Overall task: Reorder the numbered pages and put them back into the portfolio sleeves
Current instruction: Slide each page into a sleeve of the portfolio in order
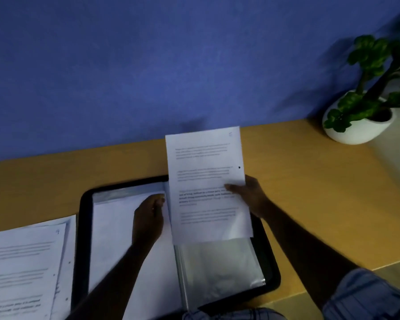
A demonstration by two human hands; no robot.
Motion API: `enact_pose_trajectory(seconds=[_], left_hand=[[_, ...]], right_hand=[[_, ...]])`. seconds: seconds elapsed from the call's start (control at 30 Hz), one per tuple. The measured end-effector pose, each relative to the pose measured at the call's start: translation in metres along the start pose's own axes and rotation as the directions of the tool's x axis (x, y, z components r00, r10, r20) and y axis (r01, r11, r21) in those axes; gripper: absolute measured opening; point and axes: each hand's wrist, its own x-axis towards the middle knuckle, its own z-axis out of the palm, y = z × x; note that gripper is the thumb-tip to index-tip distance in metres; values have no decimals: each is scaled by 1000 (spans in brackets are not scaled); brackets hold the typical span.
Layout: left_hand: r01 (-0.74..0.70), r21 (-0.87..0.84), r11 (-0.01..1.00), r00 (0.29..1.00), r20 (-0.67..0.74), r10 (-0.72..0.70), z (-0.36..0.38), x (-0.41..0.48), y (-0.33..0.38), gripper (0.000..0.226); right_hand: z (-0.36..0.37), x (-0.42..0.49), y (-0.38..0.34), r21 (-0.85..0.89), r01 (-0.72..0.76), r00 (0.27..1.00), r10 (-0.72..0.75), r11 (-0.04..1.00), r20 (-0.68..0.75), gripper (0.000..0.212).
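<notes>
An open black portfolio [83,218] lies on the wooden desk, its clear sleeves [219,269] showing on the right half. My right hand [252,195] pinches a printed page [206,162] by its right edge, thumb on top. The page's lower part sits in the right sleeve and its top sticks out beyond the portfolio. My left hand [148,218] grips the top edge of the sleeve near the spine, over the white left-hand page [113,232]. A stack of loose numbered pages [26,266] lies to the left of the portfolio, the top one marked 9.
A potted green plant in a white pot [360,128] stands at the desk's back right corner. A blue wall [148,65] runs along the desk's far edge. Bare wood [321,192] shows to the right of the portfolio. The desk's front edge runs at the lower right.
</notes>
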Motion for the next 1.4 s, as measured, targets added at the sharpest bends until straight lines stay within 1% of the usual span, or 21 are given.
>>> enact_pose_trajectory(seconds=[0.03,0.07,0.13,0.17,0.23,0.27,0.33,0.4,0.47,0.53,0.67,0.83,0.97,1.07,1.17,1.27,1.33,1.4], left_hand=[[-82,116,990,996,-21,85,2,2,-4,26],[-176,212,961,983,-8,182,6,5,-9,28],[-345,332,878,937,68,342,16,8,-13,34],[-392,372,842,919,118,376,23,9,-12,36],[-451,447,773,893,227,389,39,10,-6,41],[-456,483,748,890,267,371,48,11,-2,50],[-424,539,728,904,294,309,59,12,7,59],[-408,570,713,913,276,301,66,16,12,57],[-424,576,700,906,283,315,70,19,14,49],[-459,567,684,888,283,362,71,23,14,41],[-427,509,747,903,204,377,67,29,19,31],[-418,494,762,905,161,393,64,42,20,32],[-424,486,764,904,176,390,63,50,19,15],[-406,432,805,913,164,372,62,52,23,19],[-419,385,822,908,170,384,62,54,25,22],[-429,351,833,903,198,381,65,56,23,21],[-437,344,831,898,214,384,67,57,23,23],[-448,342,826,893,221,393,68,58,24,24]], right_hand=[[-8,5,-9,-21,40,999,-40,999,-17,57],[-16,10,-19,-35,78,996,-79,996,-31,57],[-30,20,-37,-33,137,990,-138,990,-38,41],[-35,26,-45,-22,159,987,-159,987,-36,35],[-44,39,-60,-19,197,980,-197,980,-41,36],[-47,46,-66,-23,209,977,-209,978,-42,37],[-49,60,-78,-32,234,971,-235,972,-32,35],[-49,70,-89,-23,267,963,-268,963,-19,35],[-46,79,-96,2,289,957,-289,957,-24,37],[-40,89,-100,24,296,955,-295,955,-29,40],[-25,102,-100,71,282,959,-283,957,-10,41],[-2,112,-91,124,224,973,-229,967,27,41],[19,123,-82,143,161,985,-169,977,44,44],[36,130,-78,189,128,988,-142,974,62,39],[55,136,-77,255,102,985,-133,962,108,32],[72,143,-72,297,70,981,-120,952,153,33],[81,146,-64,286,53,977,-109,957,185,34],[85,148,-55,236,41,976,-90,971,200,33]])
